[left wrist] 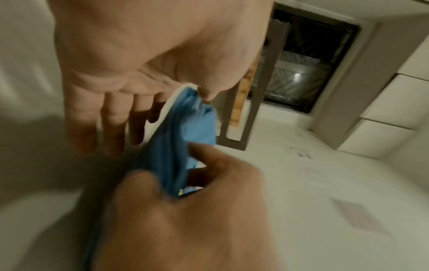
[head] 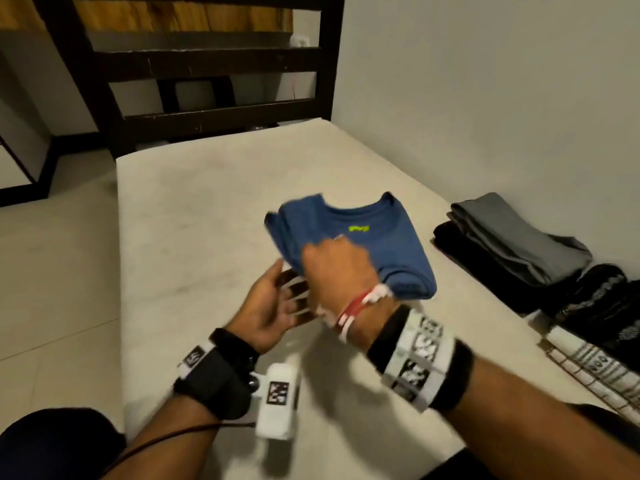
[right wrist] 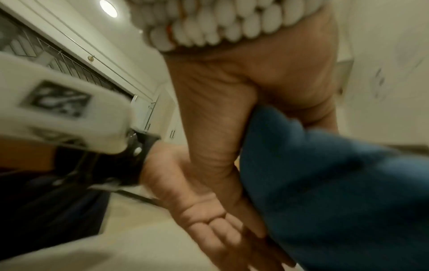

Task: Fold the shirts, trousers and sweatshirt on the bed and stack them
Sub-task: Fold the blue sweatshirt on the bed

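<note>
Your left hand (head: 273, 303) is lying flat, palm up with fingers straight, under the near edge of the folded blue cotton T-shirt (head: 349, 244), while your right hand (head: 337, 268) is gripping that same edge from above. The shirt is hovering just over the pale mattress (head: 194, 220); being soft and light, it will likely sag, so support it underneath toward the stack of dark folded clothes (head: 512, 251) beyond.

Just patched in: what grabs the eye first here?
The folded blue shirt at the middle of the bed, gripped by the right hand while the left hand lies open beneath its near edge. To the right, by the wall, a stack of folded dark clothes.
</note>
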